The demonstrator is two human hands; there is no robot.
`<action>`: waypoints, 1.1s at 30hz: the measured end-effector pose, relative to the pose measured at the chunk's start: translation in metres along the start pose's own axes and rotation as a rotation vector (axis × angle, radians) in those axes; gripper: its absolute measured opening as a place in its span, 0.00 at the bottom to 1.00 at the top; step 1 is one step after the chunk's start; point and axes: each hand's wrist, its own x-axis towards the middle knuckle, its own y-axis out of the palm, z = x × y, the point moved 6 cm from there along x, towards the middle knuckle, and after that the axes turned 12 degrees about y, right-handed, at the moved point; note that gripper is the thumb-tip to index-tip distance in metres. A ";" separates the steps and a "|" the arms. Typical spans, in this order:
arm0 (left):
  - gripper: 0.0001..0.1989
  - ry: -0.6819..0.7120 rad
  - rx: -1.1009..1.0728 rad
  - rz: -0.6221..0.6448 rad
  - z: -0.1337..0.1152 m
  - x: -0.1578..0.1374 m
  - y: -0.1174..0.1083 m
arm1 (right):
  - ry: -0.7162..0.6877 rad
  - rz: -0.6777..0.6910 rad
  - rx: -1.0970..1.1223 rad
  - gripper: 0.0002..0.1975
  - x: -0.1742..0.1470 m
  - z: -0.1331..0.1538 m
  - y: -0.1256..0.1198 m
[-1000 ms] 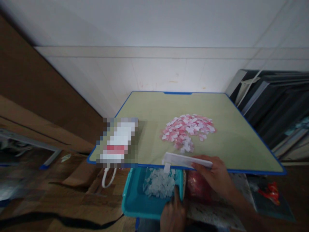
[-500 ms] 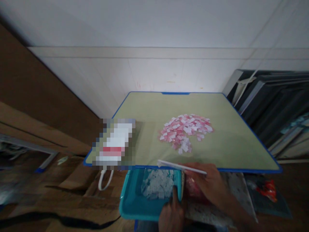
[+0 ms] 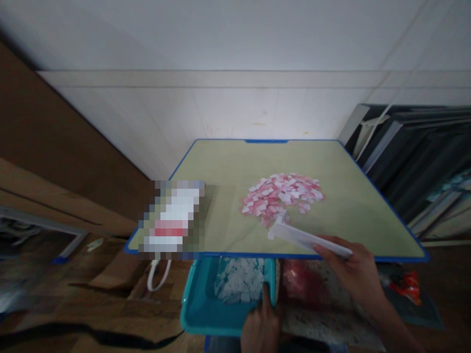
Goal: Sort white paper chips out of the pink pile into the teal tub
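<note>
My right hand [image 3: 355, 269] is closed round a thin white flat strip [image 3: 307, 239]. The strip's far end touches the near side of a pile of small pink and white square pieces [image 3: 281, 193] on the pale green tabletop [image 3: 217, 162]. Below the table's front edge is a teal tray [image 3: 200, 314]. A heap of small white squares [image 3: 241, 279] lies inside it. My left hand [image 3: 260, 328] grips the tray's right side, its index finger stretched along the inner wall. The other fingers of that hand are partly hidden.
At the table's left stands a pixelated white object [image 3: 172, 215] with a white cable loop [image 3: 150, 279] below. Right of the tray lies a pink-red bag [image 3: 298, 282]. Dark panels [image 3: 415, 142] lean at the right. A white wall [image 3: 228, 113] rises behind the table.
My right hand has moved right, and the strip now reaches forward over the tabletop to the pile's near edge. My left hand and the tray have hardly moved.
</note>
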 end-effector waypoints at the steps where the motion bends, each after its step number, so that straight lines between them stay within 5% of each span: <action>1: 0.23 0.004 0.000 -0.006 0.000 0.000 0.000 | -0.001 -0.013 -0.004 0.12 0.000 0.000 0.000; 12: 0.29 0.022 0.007 -0.036 0.000 -0.002 -0.004 | -0.145 0.006 0.018 0.10 -0.007 0.015 0.003; 18: 0.24 0.058 0.001 -0.070 0.000 -0.003 -0.003 | -0.130 0.100 0.020 0.11 -0.009 0.022 0.019; 33: 0.26 0.085 -0.002 -0.100 -0.001 -0.004 -0.006 | -0.092 -0.019 0.026 0.10 -0.004 0.017 0.017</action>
